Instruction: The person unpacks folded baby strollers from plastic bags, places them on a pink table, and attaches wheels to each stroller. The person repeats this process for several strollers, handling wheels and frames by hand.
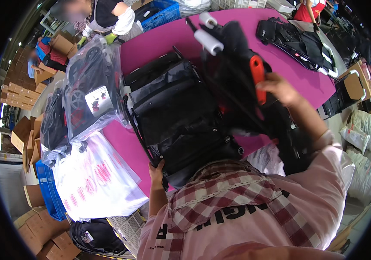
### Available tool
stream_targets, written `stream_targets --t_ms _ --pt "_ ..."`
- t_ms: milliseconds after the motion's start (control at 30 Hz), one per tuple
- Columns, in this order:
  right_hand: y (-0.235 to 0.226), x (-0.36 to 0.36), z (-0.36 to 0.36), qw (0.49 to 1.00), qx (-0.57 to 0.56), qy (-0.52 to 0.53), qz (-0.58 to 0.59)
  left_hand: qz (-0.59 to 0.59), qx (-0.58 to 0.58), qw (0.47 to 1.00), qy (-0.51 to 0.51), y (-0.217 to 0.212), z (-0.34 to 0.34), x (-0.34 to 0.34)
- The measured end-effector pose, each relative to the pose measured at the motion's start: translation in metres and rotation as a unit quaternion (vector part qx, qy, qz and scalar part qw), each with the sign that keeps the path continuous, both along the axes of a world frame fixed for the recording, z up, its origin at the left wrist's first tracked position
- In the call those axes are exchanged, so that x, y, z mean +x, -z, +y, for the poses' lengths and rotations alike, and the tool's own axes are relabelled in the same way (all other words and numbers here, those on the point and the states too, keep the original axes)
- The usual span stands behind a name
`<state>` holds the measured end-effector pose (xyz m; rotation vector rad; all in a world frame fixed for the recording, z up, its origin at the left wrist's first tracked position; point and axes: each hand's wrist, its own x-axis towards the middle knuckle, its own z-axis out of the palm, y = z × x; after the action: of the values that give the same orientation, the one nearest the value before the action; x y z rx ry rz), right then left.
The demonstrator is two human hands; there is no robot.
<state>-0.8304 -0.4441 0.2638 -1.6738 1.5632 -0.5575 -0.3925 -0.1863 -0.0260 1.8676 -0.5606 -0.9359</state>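
Observation:
In front of me a folded black stroller (177, 108) lies on a purple table (237, 21). My left hand (156, 170) is closed round the near left end of its dark frame tube. Over its right side, partly smeared by motion, leans a second folded stroller (231, 56) with black fabric and a white roller-like part (208, 41) at its top. My right hand (280, 89) grips it at a red plastic piece (257, 78) on its side. The lower part of this second stroller is hard to make out against the dark fabric near my body.
Bagged strollers (92, 86) and a white plastic bag (98, 182) lie at left. Another folded stroller (296, 45) is at far right. A co-worker's gloved hand (110, 38) touches the bagged one. Blue crates (51, 190) and cardboard boxes (42, 229) stand left.

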Motion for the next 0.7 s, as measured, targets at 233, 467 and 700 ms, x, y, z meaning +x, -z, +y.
stream_targets --t_ms 233,467,700 --pt "-0.006 -0.22 -0.074 0.944 -0.025 -0.03 0.329 0.044 -0.079 0.996 0.002 0.023 -0.002 0.006" --pt "0.081 -0.206 -0.069 0.922 -0.229 0.109 0.293 0.042 -0.058 0.997 0.002 -0.003 -0.005 -0.001" --pt "0.213 -0.039 0.009 0.953 -0.253 0.009 0.165 0.044 -0.032 0.998 -0.009 0.01 -0.001 0.007"
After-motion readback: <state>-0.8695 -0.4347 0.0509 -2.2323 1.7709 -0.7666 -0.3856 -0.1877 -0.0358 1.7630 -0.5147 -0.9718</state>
